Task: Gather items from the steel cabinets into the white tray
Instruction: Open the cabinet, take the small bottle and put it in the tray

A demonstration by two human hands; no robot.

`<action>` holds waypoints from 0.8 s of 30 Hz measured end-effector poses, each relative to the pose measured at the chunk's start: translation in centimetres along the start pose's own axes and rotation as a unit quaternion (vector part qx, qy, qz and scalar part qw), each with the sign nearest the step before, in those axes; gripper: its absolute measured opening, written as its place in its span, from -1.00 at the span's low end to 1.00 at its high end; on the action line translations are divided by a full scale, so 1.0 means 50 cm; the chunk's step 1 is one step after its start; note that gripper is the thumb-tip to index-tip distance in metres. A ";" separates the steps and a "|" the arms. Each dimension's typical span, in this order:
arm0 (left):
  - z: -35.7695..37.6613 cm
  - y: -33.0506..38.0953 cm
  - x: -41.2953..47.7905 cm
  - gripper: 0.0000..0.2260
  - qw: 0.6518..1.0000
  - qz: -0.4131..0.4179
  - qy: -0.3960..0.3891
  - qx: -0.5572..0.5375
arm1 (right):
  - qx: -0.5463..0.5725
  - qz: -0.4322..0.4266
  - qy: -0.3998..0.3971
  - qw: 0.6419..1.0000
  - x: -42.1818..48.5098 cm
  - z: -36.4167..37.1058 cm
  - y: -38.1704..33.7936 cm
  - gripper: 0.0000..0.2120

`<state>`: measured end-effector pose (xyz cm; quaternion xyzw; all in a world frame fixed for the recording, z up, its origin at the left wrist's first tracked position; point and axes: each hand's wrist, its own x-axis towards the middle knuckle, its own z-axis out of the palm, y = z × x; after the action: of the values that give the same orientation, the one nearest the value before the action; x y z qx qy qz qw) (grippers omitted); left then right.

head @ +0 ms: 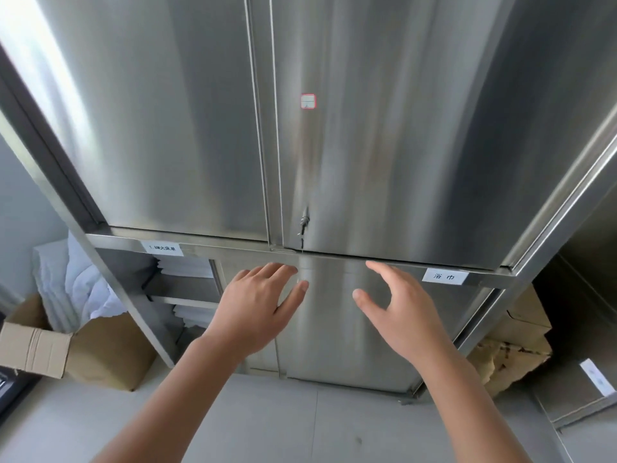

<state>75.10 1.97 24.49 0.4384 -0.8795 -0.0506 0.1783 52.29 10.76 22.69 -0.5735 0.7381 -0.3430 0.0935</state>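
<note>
1. Head view: the person stands close to the steel cabinet [384, 145], both bare arms stretched toward it. The left hand [257, 305] is spread, its fingertips at the upper edge of the lower sliding door [334, 322]. The right hand [400, 312] is also open, fingers loosely fanned and holding nothing, just in front of the same door.
2. The upper doors are shut, with a small latch [303, 222] at their seam.
3. To the left, the lower compartment stands open and shows folded white linen [187, 267] stacked on two shelves beneath a paper label [162, 247]. A second label [445, 276] sits on the rail to the right.
4. The white tray is not in sight.
5. The linen looks soft and light but floppy. I would take a stack from beneath with both palms so that it does not slump.
6. The door panel looks smooth and slippery. Flat palm pressure should push it sideways.
7. Room is tight: cardboard boxes [36, 349] and bagged white bundles [76, 282] crowd the left, and torn boxes [510, 359] the right. The floor [300, 422] directly in front is open.
</note>
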 end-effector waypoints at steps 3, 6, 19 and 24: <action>0.003 0.064 0.060 -0.48 1.000 0.000 0.019 0.001 | 0.011 0.010 0.010 1.000 0.047 -0.050 0.054 -0.47; 0.005 0.118 0.112 -0.49 0.999 -0.003 0.047 0.003 | 0.012 -0.003 0.015 1.000 0.100 -0.089 0.097 -0.47; -0.075 0.006 0.018 -0.42 0.973 -0.197 0.095 0.073 | 0.071 -0.224 -0.106 0.966 0.217 0.043 -0.089 -0.47; -0.136 -0.052 -0.100 -0.39 0.944 -0.286 0.135 0.096 | 0.097 -0.318 -0.167 0.928 0.208 0.133 -0.225 -0.46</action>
<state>82.26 4.77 28.87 0.6891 -0.6856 0.0452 0.2302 61.25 -2.58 27.26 -0.8154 0.4535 -0.3239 0.1566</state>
